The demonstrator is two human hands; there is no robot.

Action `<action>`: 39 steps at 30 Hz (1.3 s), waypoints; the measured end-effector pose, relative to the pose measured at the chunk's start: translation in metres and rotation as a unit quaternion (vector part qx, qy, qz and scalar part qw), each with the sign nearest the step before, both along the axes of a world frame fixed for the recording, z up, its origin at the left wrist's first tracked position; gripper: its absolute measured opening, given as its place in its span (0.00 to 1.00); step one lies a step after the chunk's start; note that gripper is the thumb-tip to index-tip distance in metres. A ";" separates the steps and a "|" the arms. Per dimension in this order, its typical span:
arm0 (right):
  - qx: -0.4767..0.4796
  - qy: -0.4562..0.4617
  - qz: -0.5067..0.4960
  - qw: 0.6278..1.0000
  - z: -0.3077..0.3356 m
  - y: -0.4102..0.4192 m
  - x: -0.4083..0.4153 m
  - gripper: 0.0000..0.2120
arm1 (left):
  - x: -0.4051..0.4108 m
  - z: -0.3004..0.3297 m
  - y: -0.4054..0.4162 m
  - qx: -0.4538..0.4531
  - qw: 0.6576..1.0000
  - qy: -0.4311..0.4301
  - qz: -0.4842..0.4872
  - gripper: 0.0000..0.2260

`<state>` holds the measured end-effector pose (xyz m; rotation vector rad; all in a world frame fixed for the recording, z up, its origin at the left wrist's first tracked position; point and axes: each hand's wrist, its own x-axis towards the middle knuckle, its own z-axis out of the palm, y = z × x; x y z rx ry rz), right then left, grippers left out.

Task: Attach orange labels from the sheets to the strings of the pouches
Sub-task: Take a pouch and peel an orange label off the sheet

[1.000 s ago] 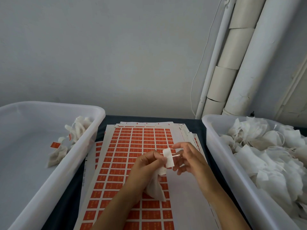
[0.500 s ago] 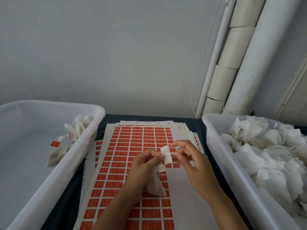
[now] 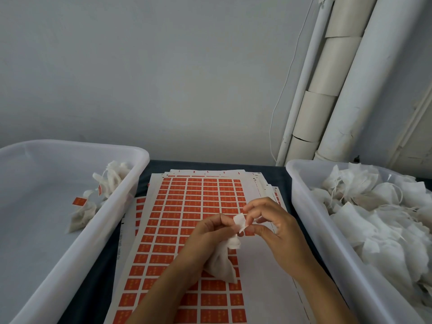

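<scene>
Sheets of orange labels point(image 3: 187, 206) lie stacked on the dark table between two bins. My left hand point(image 3: 210, 232) grips a white pouch point(image 3: 222, 265) that hangs down over the sheet. A small label point(image 3: 240, 222), its white back toward me, sits between the fingertips of both hands. My right hand point(image 3: 271, 223) pinches its right edge with thumb and curled fingers. The pouch's string is hidden between my fingers.
A white bin point(image 3: 131, 183) at left holds a few pouches with orange labels point(image 3: 79, 201). Another white bin point(image 3: 304, 206) at right is heaped with unlabelled pouches point(image 3: 374, 211). White pipes point(image 3: 327, 90) run up the wall behind.
My hands have closed in on the label, and it has gone from standing flat to bent between my fingertips. Both hands sit slightly lower over the sheet.
</scene>
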<state>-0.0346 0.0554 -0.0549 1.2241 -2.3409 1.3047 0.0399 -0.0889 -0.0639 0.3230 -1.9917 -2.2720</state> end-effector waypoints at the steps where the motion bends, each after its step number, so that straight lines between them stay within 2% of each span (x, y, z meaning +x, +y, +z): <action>1: 0.004 -0.008 0.002 1.000 -0.001 0.001 -0.001 0.09 | 0.000 -0.001 0.000 -0.007 1.000 -0.003 -0.003 0.12; 7: -0.002 -0.060 0.017 0.998 -0.003 0.002 -0.002 0.06 | -0.003 -0.004 -0.001 -0.057 0.998 0.009 -0.006 0.12; 12: -0.007 -0.093 -0.002 0.996 -0.004 -0.001 0.002 0.05 | -0.004 -0.007 0.001 -0.094 0.994 0.051 -0.009 0.08; 27: -0.027 -0.068 -0.038 0.997 -0.006 -0.005 0.006 0.09 | -0.007 -0.012 0.000 -0.084 0.993 0.082 -0.009 0.04; 32: -0.021 -0.058 -0.027 0.998 -0.004 -0.006 0.008 0.09 | -0.006 -0.010 0.001 -0.060 0.995 0.079 -0.015 0.07; 37: -0.006 -0.045 -0.024 0.999 -0.004 -0.007 0.008 0.11 | -0.006 -0.010 0.005 -0.133 0.987 0.085 -0.016 0.05; 39: -0.004 -0.047 -0.021 0.999 -0.005 -0.007 0.008 0.10 | -0.005 -0.010 0.004 -0.136 0.986 0.098 -0.016 0.06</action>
